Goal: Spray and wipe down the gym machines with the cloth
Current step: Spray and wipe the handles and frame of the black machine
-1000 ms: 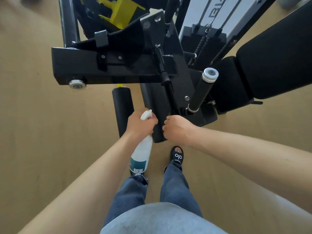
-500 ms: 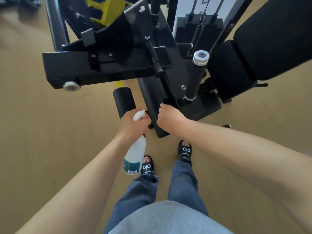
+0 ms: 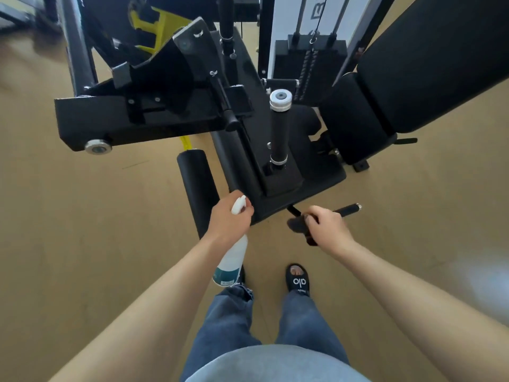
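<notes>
Cloth (image 3: 296, 224): dark, bunched, prob. crumpled.

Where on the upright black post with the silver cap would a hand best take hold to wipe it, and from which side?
Grip the bare black shaft of the post between its silver cap and the lower ring. It stands upright and round, so fingers can wrap it. Come from the near right, where the right hand with the dark cloth already is; the lever and frame likely crowd the left.

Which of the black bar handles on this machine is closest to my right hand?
The short horizontal handle low by the floor; your right hand, holding the dark cloth, is right at it. The upright silver-capped handle stands farther back.
</notes>
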Demonstrator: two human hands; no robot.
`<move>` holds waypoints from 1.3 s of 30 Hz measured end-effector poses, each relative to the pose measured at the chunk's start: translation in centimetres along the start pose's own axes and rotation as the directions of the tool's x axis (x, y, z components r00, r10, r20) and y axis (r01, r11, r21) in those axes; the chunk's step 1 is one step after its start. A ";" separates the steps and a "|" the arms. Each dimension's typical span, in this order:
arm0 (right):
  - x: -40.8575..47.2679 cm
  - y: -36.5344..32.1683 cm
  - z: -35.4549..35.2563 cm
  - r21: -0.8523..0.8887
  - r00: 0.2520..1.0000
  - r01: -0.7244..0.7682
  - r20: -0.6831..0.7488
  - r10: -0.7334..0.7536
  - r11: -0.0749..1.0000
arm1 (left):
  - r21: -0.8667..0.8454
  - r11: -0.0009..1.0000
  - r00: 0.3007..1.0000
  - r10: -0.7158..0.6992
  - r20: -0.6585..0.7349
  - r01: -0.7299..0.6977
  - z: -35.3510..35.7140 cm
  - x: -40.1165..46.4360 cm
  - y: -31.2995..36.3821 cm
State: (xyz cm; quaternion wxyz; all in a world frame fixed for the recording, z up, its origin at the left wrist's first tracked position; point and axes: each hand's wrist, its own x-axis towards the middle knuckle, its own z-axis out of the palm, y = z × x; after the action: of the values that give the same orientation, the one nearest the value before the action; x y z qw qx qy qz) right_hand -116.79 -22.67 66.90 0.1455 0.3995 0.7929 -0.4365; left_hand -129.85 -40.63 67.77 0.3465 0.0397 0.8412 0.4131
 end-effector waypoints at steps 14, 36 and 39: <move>6.1 4.6 -3.6 0.875 0.879 -0.407 0.453 0.150 -0.261 | -0.007 0.997 0.989 -0.072 -0.128 0.072 9.9 -2.3 1.3; 5.5 2.9 -2.3 0.893 0.876 -0.442 0.450 0.171 -0.082 | -0.090 0.991 0.977 -0.112 -0.182 0.097 10.5 -3.9 2.0; 5.5 0.1 -0.2 0.922 0.874 -0.381 0.337 0.351 0.065 | -0.076 0.992 0.976 -0.114 -0.185 0.102 8.9 -4.0 1.5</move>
State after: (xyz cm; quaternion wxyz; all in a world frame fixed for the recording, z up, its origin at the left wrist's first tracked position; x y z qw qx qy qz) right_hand -120.21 -19.71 63.73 -0.0289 0.5776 0.1990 -0.7911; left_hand -121.71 -35.16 67.30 0.2881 -0.0571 0.8571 0.4232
